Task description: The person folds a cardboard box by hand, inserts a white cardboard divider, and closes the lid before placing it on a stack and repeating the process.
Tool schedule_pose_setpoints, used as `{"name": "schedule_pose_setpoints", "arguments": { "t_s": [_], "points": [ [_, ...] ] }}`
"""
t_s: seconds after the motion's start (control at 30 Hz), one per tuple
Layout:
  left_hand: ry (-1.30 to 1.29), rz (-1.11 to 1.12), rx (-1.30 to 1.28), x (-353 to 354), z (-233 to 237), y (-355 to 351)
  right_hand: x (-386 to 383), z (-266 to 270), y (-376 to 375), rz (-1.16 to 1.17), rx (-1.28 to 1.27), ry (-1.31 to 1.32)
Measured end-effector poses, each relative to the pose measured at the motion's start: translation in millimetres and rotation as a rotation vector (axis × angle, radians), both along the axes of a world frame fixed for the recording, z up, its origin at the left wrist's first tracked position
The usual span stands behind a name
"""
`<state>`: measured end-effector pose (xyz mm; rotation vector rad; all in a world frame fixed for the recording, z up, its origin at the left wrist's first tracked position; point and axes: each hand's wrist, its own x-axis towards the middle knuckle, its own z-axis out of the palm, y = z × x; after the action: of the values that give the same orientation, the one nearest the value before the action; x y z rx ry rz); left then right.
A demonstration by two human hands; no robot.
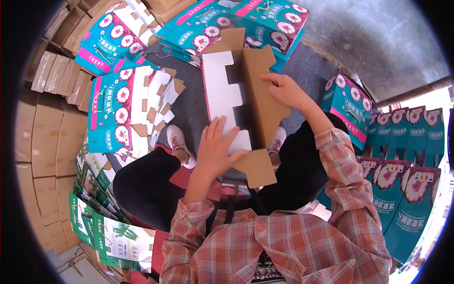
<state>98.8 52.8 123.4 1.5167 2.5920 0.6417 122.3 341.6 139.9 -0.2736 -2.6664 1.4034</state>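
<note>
An open carton (257,113) stands between my knees, its top flaps spread and its inside dark. One long side flap is white with notches (218,90), and the opposite one is plain brown (263,94). My left hand (215,150) lies on the near end of the white flap with its fingers spread. On the brown flap rests my right hand (287,92), index finger stretched out along the surface and the other fingers partly bent. A short brown end flap (256,168) folds out towards me.
Flat teal printed cartons (116,109) are stacked at the left, more teal cartons (191,28) at the back. Assembled teal boxes (402,128) stand in rows at the right. Brown cardboard boxes (45,142) line the far left. Green printed cartons (113,236) lie at the lower left.
</note>
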Motion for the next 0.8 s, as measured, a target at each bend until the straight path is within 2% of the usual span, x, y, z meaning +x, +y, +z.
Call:
{"name": "schedule_pose_setpoints", "arguments": {
  "t_s": [0.13, 0.2, 0.33, 0.4, 0.53, 0.6, 0.73, 0.8],
  "points": [
    [-0.071, -0.07, -0.031, 4, 10, -14, 1, 1, 0, -0.04, -0.078, -0.078],
    [-0.193, -0.153, -0.01, 11, 21, -19, 1, 1, 1, -0.038, -0.032, -0.062],
    [-0.157, -0.093, -0.018, 18, 9, -21, -2, -5, 0, -0.053, -0.067, -0.011],
    [-0.229, -0.071, 0.078, 16, -3, -22, -2, -6, 2, -0.075, -0.088, -0.056],
    [-0.258, -0.119, 0.146, 16, -2, -28, -1, -9, 3, -0.062, -0.123, -0.017],
    [-0.178, -0.079, 0.102, 22, 3, -24, 1, -11, 3, -0.082, -0.136, -0.011],
    [0.003, 0.033, 0.072, 31, -19, -10, 0, -10, 4, -0.074, -0.14, -0.044],
    [-0.041, 0.291, 0.265, 40, -24, 6, 1, -8, 2, -0.043, -0.174, -0.099]
  ]
}}
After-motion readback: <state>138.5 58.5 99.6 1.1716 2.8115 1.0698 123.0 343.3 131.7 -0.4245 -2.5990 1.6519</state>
